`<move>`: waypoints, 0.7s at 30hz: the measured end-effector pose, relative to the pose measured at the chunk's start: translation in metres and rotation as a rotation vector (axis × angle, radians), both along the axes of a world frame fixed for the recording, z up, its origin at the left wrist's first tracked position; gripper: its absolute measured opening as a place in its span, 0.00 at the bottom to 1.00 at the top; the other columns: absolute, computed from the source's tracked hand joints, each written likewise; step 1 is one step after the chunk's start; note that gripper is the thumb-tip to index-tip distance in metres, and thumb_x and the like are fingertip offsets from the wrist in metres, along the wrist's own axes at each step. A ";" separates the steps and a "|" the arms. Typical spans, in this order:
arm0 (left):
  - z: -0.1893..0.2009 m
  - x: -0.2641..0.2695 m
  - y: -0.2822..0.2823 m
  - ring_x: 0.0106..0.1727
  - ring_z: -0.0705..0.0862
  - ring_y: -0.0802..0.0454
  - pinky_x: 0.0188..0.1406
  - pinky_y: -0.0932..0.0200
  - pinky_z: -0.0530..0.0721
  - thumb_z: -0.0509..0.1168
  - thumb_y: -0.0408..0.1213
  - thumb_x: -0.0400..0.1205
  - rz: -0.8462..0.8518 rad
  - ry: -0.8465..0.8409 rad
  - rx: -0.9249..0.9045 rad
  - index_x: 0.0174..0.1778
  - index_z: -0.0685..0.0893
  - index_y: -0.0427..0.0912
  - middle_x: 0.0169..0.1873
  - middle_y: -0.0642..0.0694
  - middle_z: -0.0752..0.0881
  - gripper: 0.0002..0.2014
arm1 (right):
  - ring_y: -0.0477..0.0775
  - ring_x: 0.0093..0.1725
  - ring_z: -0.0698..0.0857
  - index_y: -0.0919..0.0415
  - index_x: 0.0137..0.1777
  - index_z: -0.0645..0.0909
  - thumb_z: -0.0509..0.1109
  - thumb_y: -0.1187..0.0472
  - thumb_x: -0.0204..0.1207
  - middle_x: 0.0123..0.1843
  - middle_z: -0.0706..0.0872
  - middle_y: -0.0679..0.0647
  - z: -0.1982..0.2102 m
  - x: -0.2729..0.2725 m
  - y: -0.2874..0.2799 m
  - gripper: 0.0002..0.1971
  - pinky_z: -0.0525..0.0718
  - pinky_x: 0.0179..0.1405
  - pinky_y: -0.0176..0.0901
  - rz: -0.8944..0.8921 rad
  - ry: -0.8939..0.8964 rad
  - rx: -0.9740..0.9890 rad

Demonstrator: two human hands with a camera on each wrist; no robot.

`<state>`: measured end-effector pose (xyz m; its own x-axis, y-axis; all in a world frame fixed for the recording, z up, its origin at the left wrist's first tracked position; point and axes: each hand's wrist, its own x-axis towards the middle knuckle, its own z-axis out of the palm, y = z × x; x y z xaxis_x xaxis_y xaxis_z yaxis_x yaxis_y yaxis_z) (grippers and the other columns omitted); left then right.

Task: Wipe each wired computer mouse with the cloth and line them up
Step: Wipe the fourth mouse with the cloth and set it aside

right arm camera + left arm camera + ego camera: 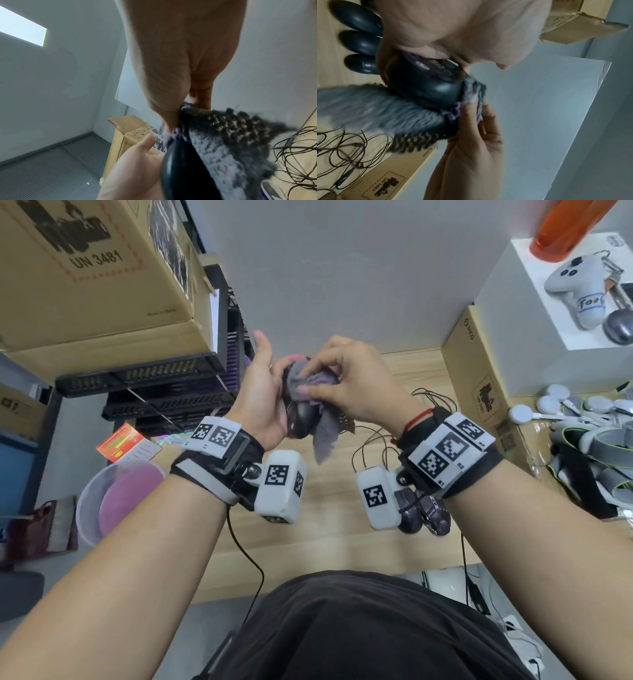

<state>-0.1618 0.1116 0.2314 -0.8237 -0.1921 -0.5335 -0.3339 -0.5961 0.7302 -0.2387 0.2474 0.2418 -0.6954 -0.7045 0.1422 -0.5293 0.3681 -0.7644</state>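
My left hand [263, 402] grips a black wired mouse [305, 419] above the wooden table [329, 529], its underside turned up in the left wrist view [426, 75]. My right hand [346, 378] pinches a grey-purple knitted cloth [310, 385] and presses it on the mouse's front end; the cloth [373, 108] hangs down beside the mouse. In the right wrist view the cloth [228, 146] drapes over the mouse [181, 169]. Three more black mice [359, 40] lie side by side on the table, partly hidden under my right wrist [424, 511].
Tangled mouse cables [383, 440] lie on the table right of my hands. Cardboard boxes [479, 385] and white headsets [582, 422] crowd the right side. Black trays [154, 392] and a big carton [85, 268] stand left. A bin [116, 498] sits below.
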 end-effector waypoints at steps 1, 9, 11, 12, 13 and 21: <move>0.001 0.001 0.002 0.58 0.91 0.36 0.53 0.41 0.92 0.43 0.75 0.83 -0.012 0.011 0.012 0.71 0.79 0.38 0.62 0.34 0.89 0.44 | 0.46 0.44 0.80 0.52 0.47 0.90 0.83 0.56 0.68 0.46 0.80 0.50 -0.002 -0.004 0.000 0.09 0.75 0.47 0.26 -0.080 0.011 -0.002; -0.004 0.004 0.007 0.39 0.79 0.44 0.37 0.53 0.80 0.51 0.77 0.81 -0.062 -0.018 0.077 0.76 0.81 0.44 0.53 0.38 0.78 0.43 | 0.52 0.52 0.89 0.73 0.67 0.75 0.77 0.76 0.71 0.57 0.86 0.59 0.013 -0.005 0.010 0.25 0.88 0.59 0.47 -0.108 -0.733 -0.615; 0.000 0.004 0.009 0.41 0.85 0.44 0.36 0.53 0.85 0.48 0.74 0.83 -0.048 0.017 0.095 0.75 0.80 0.37 0.53 0.37 0.85 0.45 | 0.45 0.46 0.89 0.64 0.62 0.80 0.81 0.68 0.70 0.55 0.87 0.55 0.008 0.002 0.008 0.22 0.89 0.54 0.46 -0.103 -0.590 -0.337; 0.003 0.004 0.010 0.42 0.89 0.43 0.36 0.52 0.88 0.46 0.73 0.85 -0.037 0.041 0.096 0.72 0.81 0.34 0.52 0.36 0.88 0.44 | 0.44 0.42 0.88 0.54 0.57 0.83 0.83 0.59 0.69 0.53 0.88 0.52 0.004 0.006 0.006 0.18 0.90 0.52 0.49 -0.103 -0.458 -0.189; 0.003 0.003 0.010 0.43 0.91 0.41 0.38 0.50 0.90 0.45 0.71 0.86 -0.025 0.060 0.093 0.65 0.83 0.34 0.49 0.35 0.90 0.42 | 0.44 0.39 0.86 0.46 0.50 0.84 0.84 0.50 0.67 0.51 0.87 0.50 0.000 0.009 0.005 0.15 0.90 0.50 0.53 -0.117 -0.332 -0.087; 0.002 0.005 0.021 0.44 0.84 0.42 0.38 0.52 0.81 0.40 0.78 0.80 -0.148 0.049 -0.139 0.72 0.81 0.38 0.56 0.35 0.83 0.49 | 0.49 0.38 0.83 0.55 0.44 0.80 0.80 0.42 0.66 0.39 0.86 0.47 0.001 0.002 -0.005 0.19 0.81 0.43 0.46 -0.278 -0.035 -0.018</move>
